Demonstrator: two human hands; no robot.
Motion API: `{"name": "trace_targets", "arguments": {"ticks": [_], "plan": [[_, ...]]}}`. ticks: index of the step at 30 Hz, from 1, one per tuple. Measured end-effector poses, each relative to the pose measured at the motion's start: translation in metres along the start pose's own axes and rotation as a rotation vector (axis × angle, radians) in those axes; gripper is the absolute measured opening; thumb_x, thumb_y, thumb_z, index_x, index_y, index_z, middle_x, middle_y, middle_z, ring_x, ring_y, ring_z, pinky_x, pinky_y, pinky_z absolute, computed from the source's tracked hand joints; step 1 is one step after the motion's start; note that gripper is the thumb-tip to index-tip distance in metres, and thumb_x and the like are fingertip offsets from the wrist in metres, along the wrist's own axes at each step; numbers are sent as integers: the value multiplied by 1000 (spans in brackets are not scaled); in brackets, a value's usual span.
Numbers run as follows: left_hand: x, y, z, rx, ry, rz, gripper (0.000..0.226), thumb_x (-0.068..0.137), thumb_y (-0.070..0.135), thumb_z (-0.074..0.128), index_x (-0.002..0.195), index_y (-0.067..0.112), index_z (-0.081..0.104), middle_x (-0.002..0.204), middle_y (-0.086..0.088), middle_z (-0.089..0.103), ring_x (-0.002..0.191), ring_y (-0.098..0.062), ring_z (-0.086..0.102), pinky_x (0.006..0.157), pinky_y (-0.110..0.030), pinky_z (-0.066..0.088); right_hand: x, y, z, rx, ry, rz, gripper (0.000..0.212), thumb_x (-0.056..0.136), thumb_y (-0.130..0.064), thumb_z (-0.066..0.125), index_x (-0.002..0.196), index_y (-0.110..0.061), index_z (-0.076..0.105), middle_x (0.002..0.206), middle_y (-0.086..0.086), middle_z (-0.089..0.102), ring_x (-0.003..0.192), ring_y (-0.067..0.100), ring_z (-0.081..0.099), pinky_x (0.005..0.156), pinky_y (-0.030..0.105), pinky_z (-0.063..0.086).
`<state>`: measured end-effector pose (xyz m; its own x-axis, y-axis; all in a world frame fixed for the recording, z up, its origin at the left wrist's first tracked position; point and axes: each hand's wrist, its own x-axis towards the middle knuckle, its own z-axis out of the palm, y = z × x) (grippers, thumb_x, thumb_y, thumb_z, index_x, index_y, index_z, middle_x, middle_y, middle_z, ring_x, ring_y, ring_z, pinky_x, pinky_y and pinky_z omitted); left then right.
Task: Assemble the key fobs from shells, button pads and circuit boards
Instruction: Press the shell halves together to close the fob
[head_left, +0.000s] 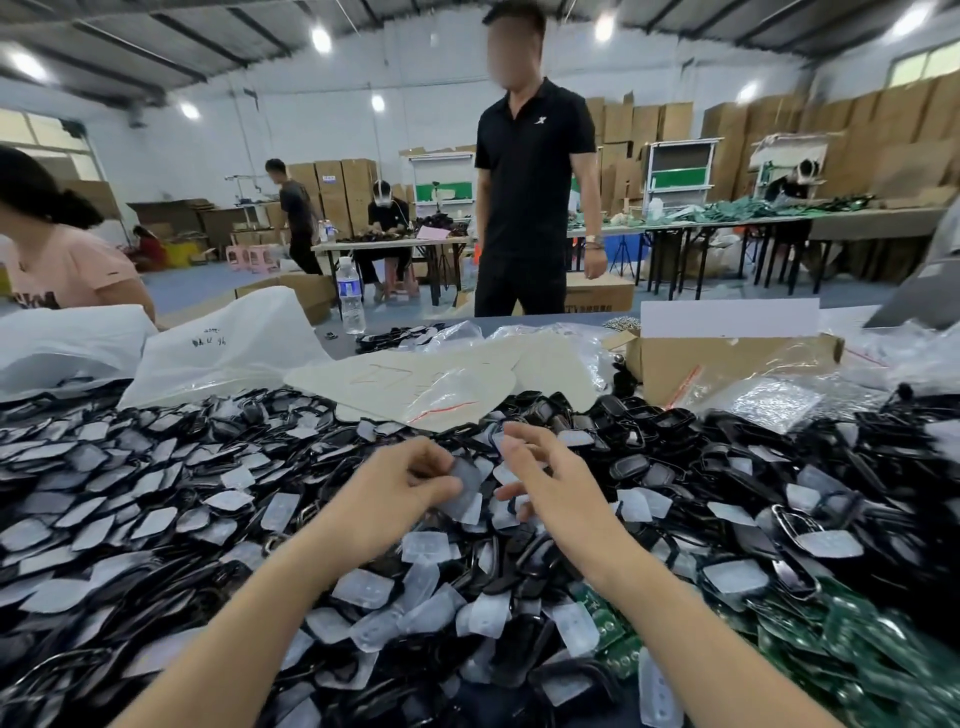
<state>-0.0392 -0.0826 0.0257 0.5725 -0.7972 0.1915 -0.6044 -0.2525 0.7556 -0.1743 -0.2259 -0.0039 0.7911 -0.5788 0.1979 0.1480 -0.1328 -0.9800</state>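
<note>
A deep heap of black key fob shells and translucent button pads covers the table in front of me. Green circuit boards lie in a pile at the lower right. My left hand hovers over the middle of the heap and pinches a translucent button pad between thumb and fingers. Just to its right, my right hand hangs with fingers spread and loosely bent, holding nothing that I can see.
Beyond the heap lie white plastic bags, a cream sheet, a water bottle and an open cardboard box. A person in black stands across the table. Another person sits at the far left.
</note>
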Motion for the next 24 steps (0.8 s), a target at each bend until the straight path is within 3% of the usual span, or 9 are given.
{"name": "trace_targets", "arguments": {"ticks": [4,10,13,15,19,24], "plan": [[-5,21,28,-47,21,55,8,89,24,74,93,28,68,73,20,68,58,4,53,60,-11,40,-16,3,-2,-23,87,-70,16,102,-30,59,102,-37,74,79,-10,72,61,5,60,56,19,47],[-19,30,54,-75,50,68,10,88,24,74,87,32,67,59,34,59,52,7,49,53,-7,36,-45,12,-14,-4,152,-89,6,99,-22,65,100,-24,71,74,-6,71,56,10,61,54,20,49],[-31,31,72,-181,90,57,7,92,29,71,90,34,68,75,27,67,64,6,56,62,-9,42,-56,16,-19,62,225,-65,6,98,-18,65,101,-19,70,70,-5,70,57,13,62,55,23,53],[-41,34,84,-294,55,24,8,97,29,65,97,36,67,80,19,71,70,-1,64,66,-18,51,-62,18,-21,113,282,-60,5,98,-18,65,100,-18,70,70,-3,70,57,12,62,54,23,53],[-57,39,107,-444,19,-13,16,103,19,55,107,31,64,71,1,71,58,-12,63,55,-25,52,-77,25,-24,198,352,-44,7,99,-19,63,101,-16,69,68,-1,68,54,13,59,53,21,51],[-67,40,118,-457,10,16,21,103,14,53,110,29,66,65,2,66,55,-11,59,52,-22,47,-88,34,-30,303,306,22,12,97,-16,66,107,-8,67,66,6,64,55,18,57,54,25,50]]}}
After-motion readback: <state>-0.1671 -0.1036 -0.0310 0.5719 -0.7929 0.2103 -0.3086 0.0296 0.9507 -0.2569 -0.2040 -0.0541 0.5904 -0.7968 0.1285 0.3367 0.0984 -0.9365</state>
